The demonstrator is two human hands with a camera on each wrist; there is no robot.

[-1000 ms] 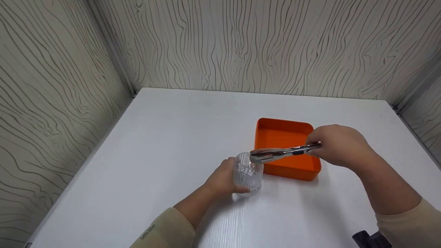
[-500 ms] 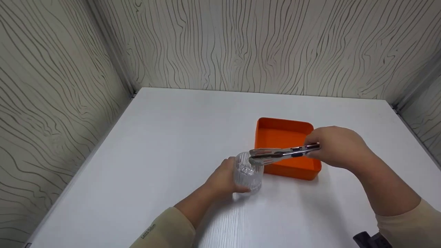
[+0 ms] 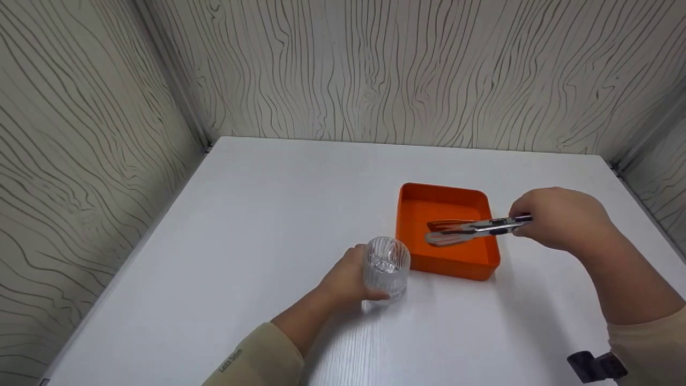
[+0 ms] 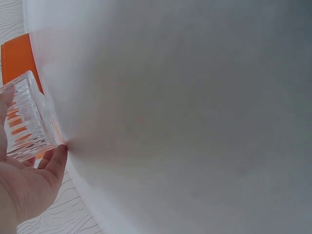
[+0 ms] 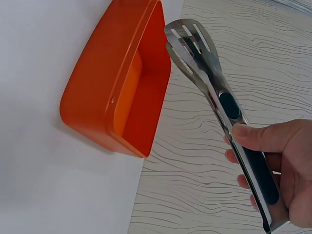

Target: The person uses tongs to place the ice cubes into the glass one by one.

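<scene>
My left hand (image 3: 345, 276) holds a clear ribbed glass (image 3: 387, 271) on the table, fingers behind it and thumb along its front. Something clear lies low inside the glass. In the left wrist view the glass (image 4: 29, 117) sits between thumb and fingers. My right hand (image 3: 563, 219) grips metal tongs (image 3: 471, 230) by their handles, thumb on one arm and fingers round the other. The slotted tong heads hang over the orange tray (image 3: 447, 271), slightly apart with nothing between them. In the right wrist view the tongs (image 5: 209, 73) show dark inlays on the handle.
The orange square tray stands just right of and behind the glass; its bare floor shows. The white table (image 3: 289, 198) is backed by a wood-grain patterned panel (image 3: 343, 69), with another panel (image 3: 80, 177) on the left. A dark strap piece (image 3: 596, 366) sits by the right sleeve.
My right hand has moved right and slightly back, carrying the tongs from over the glass to over the orange tray. My left hand and the glass stay in place.
</scene>
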